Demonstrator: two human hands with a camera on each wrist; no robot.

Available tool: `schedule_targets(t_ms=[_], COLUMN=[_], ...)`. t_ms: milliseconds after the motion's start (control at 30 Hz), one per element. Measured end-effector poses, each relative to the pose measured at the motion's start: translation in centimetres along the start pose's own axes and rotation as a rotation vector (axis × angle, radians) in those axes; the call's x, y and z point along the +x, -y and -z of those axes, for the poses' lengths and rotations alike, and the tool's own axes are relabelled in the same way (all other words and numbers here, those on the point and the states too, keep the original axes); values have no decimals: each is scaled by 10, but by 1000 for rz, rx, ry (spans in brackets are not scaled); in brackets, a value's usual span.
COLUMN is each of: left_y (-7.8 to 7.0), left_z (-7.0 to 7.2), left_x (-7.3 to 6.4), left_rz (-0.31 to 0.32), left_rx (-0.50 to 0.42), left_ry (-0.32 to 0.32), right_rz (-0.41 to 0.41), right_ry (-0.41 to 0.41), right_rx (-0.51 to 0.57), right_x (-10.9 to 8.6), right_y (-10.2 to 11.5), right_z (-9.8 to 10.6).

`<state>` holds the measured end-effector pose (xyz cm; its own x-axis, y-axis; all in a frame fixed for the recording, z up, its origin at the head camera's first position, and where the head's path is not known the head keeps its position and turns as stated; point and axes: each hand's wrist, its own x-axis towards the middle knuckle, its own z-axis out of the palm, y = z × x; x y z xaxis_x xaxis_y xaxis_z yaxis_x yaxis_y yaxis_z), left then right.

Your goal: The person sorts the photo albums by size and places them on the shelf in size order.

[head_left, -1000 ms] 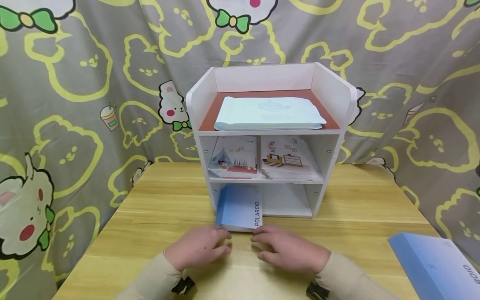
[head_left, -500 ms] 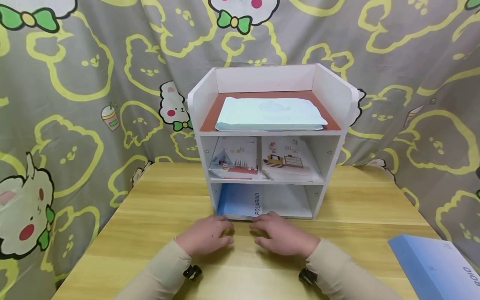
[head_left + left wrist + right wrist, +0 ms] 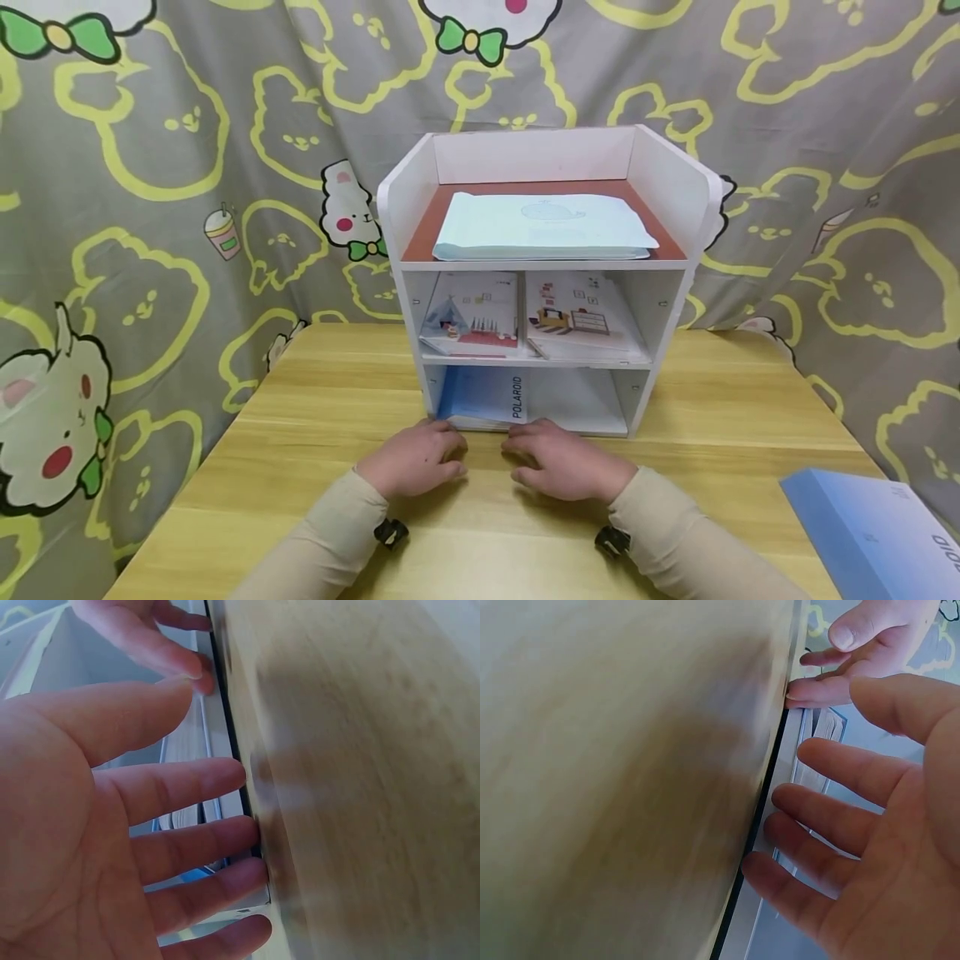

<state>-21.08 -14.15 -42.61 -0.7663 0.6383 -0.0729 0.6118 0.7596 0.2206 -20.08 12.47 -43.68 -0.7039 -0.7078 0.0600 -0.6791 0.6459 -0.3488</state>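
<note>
A blue-and-white book marked POLAROID (image 3: 480, 395) lies flat in the left half of the bottom compartment of a small white shelf (image 3: 645, 367). My left hand (image 3: 416, 458) is at the left front of that compartment, fingers extended, fingertips right at the shelf's front edge. To its right, my right hand (image 3: 566, 462) has its fingers spread at the same edge, by the book's right side. In the left wrist view the left fingers (image 3: 202, 844) overlap the book's page edges (image 3: 187, 750). Neither hand grips anything.
A second blue POLAROID book (image 3: 873, 533) lies at the table's right. Two illustrated books (image 3: 476, 312) fill the middle shelf; a pale whale-print packet (image 3: 547, 225) lies on top. A patterned curtain (image 3: 225, 167) hangs behind the wooden table (image 3: 330, 375).
The POLAROID book has slid back into the bottom compartment, from jutting out over the table to sitting inside. Both hands have moved forward with it.
</note>
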Motion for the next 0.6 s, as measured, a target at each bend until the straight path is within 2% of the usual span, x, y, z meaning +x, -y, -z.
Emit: schedule_targets(t_ms=[200,333,433,600], left_y=[-2,-12,-26,-47], left_z=[1,0,-1,-5], left_x=[1,2,4,6], left_rz=[11,-4,-43,-97], left_rx=[-4,-17,-41,-24], left_ry=[-18,-11,-13,-19], right_rz=[-30,-47,-77,-151], right_ry=[16,1,-19,-98], right_rx=[3,36,49,25], right_x=[-2,-14,-35,-88], right_y=[-2,-2,-5,-16], right_z=[1,6,15,32])
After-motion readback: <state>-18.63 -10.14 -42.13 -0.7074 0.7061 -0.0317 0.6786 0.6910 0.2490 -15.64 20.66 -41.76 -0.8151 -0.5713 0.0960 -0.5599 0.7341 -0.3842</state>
